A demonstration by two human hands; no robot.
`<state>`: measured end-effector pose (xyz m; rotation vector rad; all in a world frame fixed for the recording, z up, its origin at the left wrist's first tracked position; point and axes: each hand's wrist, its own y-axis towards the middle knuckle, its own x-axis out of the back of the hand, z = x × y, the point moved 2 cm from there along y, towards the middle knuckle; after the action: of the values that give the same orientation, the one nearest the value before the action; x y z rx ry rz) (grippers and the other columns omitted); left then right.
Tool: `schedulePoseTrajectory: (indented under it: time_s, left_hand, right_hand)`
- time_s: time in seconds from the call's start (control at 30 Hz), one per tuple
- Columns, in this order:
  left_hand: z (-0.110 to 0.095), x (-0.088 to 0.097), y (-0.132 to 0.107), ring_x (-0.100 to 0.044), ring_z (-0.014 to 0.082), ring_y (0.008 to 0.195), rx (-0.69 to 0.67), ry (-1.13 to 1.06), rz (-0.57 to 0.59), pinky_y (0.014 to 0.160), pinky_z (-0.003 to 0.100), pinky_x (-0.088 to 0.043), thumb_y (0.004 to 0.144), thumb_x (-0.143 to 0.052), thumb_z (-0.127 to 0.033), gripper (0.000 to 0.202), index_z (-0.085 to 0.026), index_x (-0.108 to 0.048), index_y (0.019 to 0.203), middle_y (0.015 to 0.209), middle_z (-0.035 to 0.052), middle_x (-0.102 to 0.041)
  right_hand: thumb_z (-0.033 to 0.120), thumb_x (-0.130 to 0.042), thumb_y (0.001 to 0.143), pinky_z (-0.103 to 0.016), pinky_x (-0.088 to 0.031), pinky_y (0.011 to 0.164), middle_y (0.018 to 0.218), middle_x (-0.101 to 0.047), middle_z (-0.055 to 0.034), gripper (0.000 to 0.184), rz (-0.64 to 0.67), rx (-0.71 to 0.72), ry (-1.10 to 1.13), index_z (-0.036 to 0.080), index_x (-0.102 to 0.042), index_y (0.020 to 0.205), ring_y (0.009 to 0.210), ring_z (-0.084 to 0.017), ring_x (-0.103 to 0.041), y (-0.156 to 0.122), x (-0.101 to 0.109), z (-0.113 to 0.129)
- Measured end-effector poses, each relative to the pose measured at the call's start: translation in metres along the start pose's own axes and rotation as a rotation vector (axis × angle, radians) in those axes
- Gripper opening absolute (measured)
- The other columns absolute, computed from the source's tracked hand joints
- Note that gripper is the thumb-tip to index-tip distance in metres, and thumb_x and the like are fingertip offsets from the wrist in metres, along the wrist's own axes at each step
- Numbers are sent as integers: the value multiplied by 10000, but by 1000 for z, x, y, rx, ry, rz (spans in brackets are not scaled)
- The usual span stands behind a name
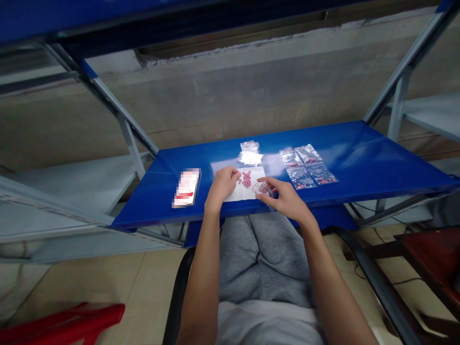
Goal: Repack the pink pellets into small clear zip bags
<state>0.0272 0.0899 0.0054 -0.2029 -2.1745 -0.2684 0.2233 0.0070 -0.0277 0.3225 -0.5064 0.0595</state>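
Now the left hand (223,184) bunches its fingertips together beside small pink beads (246,178) on white paper (240,194) (near edge), the right hand (285,197) clamping a small clear plastic bag (261,188).

blurred card (186,188), pink beads (246,178) too small

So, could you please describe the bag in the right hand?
On the blue shelf, find the white paper with pink pills. At its right edge the right hand holds a small clear bag; the other bags all lie on the shelf.
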Motion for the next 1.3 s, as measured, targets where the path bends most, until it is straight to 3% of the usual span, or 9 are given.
schedulePoseTrajectory:
  time_s: [0.13,0.23,0.4,0.53,0.67,0.77,0.87,1.07,1.3]
  left_hand:
    - [-24,10,-25,-671,170,830,-140,-328,33,800,282,-513,937,-620,-271,140,-165,-709,917,891,46,-753]
    - [-36,13,-33,-662,164,817,-207,-436,104,790,285,-505,867,-690,-230,86,-162,-728,904,874,38,-748]
    - [-39,17,-31,-646,158,769,-230,-446,221,751,287,-496,802,-716,-153,105,-171,-779,884,831,26,-753]
    - [-35,24,-32,-696,181,875,-242,-515,258,832,313,-531,825,-716,-186,150,-192,-800,950,950,50,-790]
    - [-16,26,-26,-724,191,916,-179,-572,144,878,323,-552,852,-719,-246,182,-179,-779,1010,990,70,-795]
    - [7,17,-15,-725,190,859,-43,-421,-30,835,314,-558,835,-720,-213,137,-163,-770,953,955,76,-794]
    - [23,-2,-6,-728,197,807,90,-217,-90,813,311,-553,777,-757,-147,181,-158,-760,958,896,74,-790]
    - [22,-27,-2,-738,210,905,129,-59,-197,852,297,-535,779,-749,-149,267,-189,-734,1043,939,53,-796]
    - [16,-21,-9,-734,204,867,138,-112,-213,808,289,-529,805,-697,-141,196,-211,-732,984,892,47,-790]
  right_hand:
    - [409,-749,858,-335,-538,783,1063,-780,-74,470,-12,37,86,183,-695,1266,873,-225,-704,2,-5,6]
    - [398,-757,852,-340,-548,804,1107,-785,-84,477,-14,70,146,177,-702,1271,886,-229,-714,3,-8,11]
    - [340,-771,838,-362,-552,858,1202,-776,-70,455,-35,111,150,217,-722,1273,976,-253,-722,4,-8,14]
    - [345,-775,834,-364,-547,862,1203,-777,-71,457,-55,108,153,217,-732,1271,990,-257,-720,4,-6,10]
    - [367,-790,822,-348,-543,827,1160,-783,-78,504,-82,84,144,199,-725,1292,947,-243,-716,5,-6,6]
    - [383,-785,827,-349,-535,826,1133,-783,-85,512,-86,64,133,182,-725,1294,945,-242,-708,5,-6,3]
    - [395,-775,830,-359,-534,833,1111,-784,-87,513,-85,46,136,178,-725,1292,940,-245,-705,4,-6,2]
    - [396,-761,829,-371,-536,829,1100,-784,-90,509,-82,36,127,178,-727,1288,924,-247,-703,4,-5,0]
    - [402,-747,839,-370,-544,824,1105,-784,-96,507,-86,24,114,168,-724,1288,924,-249,-707,4,-2,-1]
